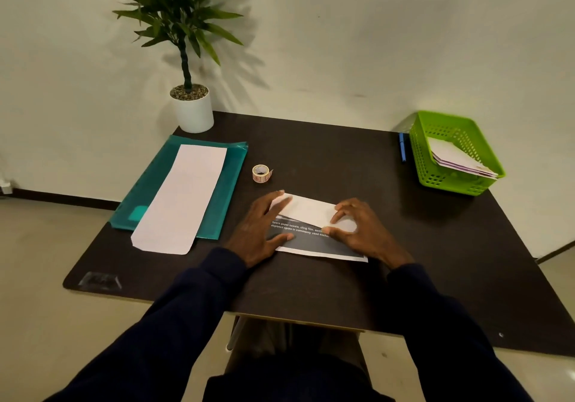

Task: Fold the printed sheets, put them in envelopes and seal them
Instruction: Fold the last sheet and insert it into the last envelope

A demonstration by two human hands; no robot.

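A printed sheet (314,240) with a dark photo and white text lies in the middle of the dark table (311,292). Its far part is folded over toward me, white side up. My left hand (259,230) lies flat on the sheet's left end, fingers spread. My right hand (362,230) presses on the folded flap at the right end, thumb and fingers on the paper. A long white envelope (182,198) rests on a teal plastic folder (230,180) to the left. A small roll of stickers (261,173) stands beyond the sheet.
A green basket (435,165) at the far right corner holds several envelopes, with a blue pen (402,146) beside it. A potted plant (193,109) stands at the far left corner against the wall. A chair shows under the table's front edge.
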